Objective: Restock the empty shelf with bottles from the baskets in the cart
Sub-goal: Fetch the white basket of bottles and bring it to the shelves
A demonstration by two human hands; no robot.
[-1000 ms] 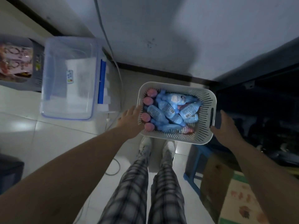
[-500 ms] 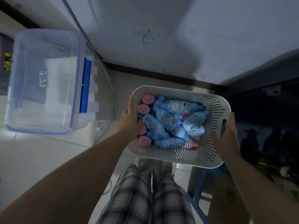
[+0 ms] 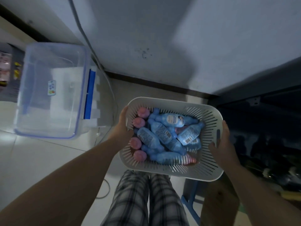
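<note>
A white slotted basket is held in the air in front of me, above my legs. Inside it lie several blue bottles and several pink bottles along its left side. My left hand grips the basket's left rim, thumb over the edge. My right hand holds the right wall at the handle slot, fingers up along the side. The dark shelf is at the right, its inside hard to make out.
A clear plastic storage box with a blue latch stands on the tiled floor at the left. A cable runs down the wall to the floor. A cardboard box and a blue stool leg sit at my lower right.
The basket has risen and come closer to me. My right hand moved from beside it onto its right wall, and my left hand has closed over the left rim.
</note>
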